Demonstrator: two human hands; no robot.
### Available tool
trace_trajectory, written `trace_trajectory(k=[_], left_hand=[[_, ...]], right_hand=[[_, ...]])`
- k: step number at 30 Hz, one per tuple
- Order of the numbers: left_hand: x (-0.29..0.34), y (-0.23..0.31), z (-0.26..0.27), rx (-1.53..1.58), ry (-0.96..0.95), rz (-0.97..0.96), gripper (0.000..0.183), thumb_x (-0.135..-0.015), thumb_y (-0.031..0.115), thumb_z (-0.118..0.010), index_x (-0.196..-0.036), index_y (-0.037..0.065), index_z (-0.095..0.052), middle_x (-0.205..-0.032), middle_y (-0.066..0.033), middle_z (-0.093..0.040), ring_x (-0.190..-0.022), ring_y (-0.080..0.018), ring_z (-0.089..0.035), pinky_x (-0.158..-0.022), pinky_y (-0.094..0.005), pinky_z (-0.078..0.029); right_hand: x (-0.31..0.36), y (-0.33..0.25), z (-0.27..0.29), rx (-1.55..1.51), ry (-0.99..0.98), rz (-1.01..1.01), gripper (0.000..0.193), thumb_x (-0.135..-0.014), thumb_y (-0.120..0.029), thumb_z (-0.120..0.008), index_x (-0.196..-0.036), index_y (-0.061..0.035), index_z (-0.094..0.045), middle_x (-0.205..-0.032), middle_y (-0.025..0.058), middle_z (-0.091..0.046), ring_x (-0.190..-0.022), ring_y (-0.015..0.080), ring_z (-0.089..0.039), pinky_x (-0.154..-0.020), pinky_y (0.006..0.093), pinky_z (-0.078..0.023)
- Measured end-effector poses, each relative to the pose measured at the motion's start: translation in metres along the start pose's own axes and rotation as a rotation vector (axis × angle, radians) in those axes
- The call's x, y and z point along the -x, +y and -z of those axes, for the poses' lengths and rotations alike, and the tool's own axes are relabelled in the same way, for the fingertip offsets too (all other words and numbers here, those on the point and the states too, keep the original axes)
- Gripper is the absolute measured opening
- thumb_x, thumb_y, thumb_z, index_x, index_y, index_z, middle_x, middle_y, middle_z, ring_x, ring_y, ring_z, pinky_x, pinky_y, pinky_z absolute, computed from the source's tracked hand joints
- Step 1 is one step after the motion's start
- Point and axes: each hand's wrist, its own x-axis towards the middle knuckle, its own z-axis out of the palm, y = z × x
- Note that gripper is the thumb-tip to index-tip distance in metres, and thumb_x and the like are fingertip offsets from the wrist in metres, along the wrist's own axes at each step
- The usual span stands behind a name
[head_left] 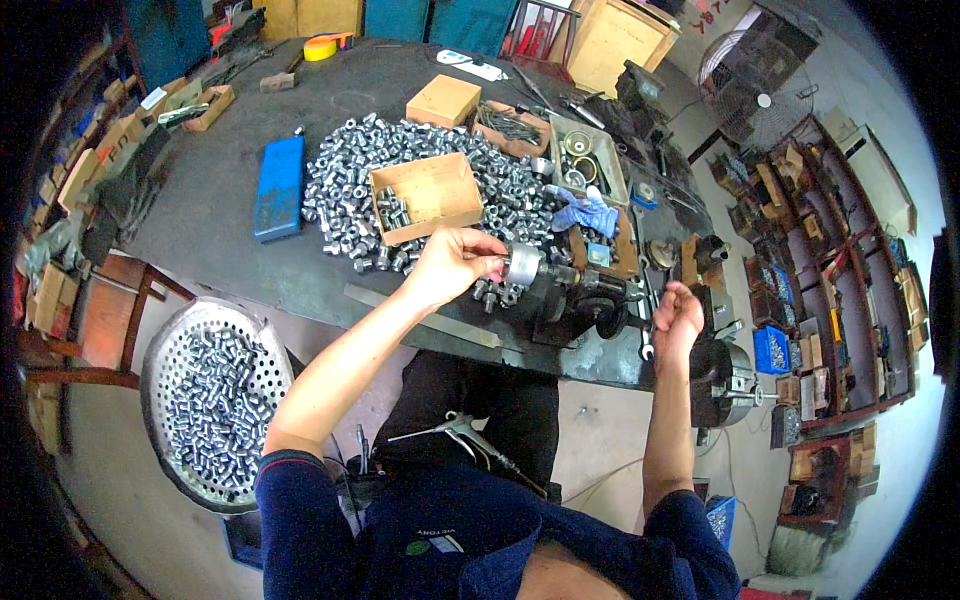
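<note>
The left hand (455, 262) closes its fingertips on the round metal chuck (522, 266) of a small dark machine (575, 295) that sits at the near edge of the black worktable (220, 200); whether a small part is pinched there as well cannot be told. Far left of the machine, off the table and lower, a round perforated metal tray (215, 400) holds many short silver sleeves. On the table, left of the machine, lies a flat blue case (279, 187). Nearer, a wide heap of the same silver sleeves (345, 205) spreads behind the left hand and reaches the machine, with an open cardboard box (427, 195) sitting in the middle of the heap and holding a few sleeves. Just behind the machine lies a blue cloth (588, 212). Right of the machine, the right hand (678, 318) hangs in the air with fingers loosely curled, holding nothing that shows, near the machine's right end.
</note>
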Motion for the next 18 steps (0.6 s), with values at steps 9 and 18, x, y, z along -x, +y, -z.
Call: trace_trajectory(k=[9,18], left_hand=[[0.005,-0.007,-0.018,-0.864,0.258,-0.213,0.027,-0.084,0.022,-0.046,-0.069,0.001,-0.053,-0.055,-0.0175,-0.052,-0.054,-0.0317,-0.054,-0.05,-0.0388,-0.042],[0.002,-0.008,-0.02,-0.976,0.262,-0.305,0.029,-0.084,0.022,-0.043,-0.064,0.001,-0.048,-0.057,-0.019,-0.05,-0.057,-0.0372,-0.052,-0.052,-0.0457,-0.039]], right_hand=[[-0.081,0.051,-0.009,0.068,0.099,0.027,0.018,-0.078,-0.015,-0.046,-0.083,-0.0002,-0.056,-0.059,-0.0017,-0.047,-0.044,0.0053,-0.038,-0.037,0.0175,-0.028],[0.002,0.085,0.034,-0.026,0.291,-0.244,0.016,-0.078,-0.014,-0.047,-0.08,-0.0004,-0.055,-0.064,0.0029,-0.052,-0.04,0.0089,-0.035,-0.034,0.0218,-0.025]])
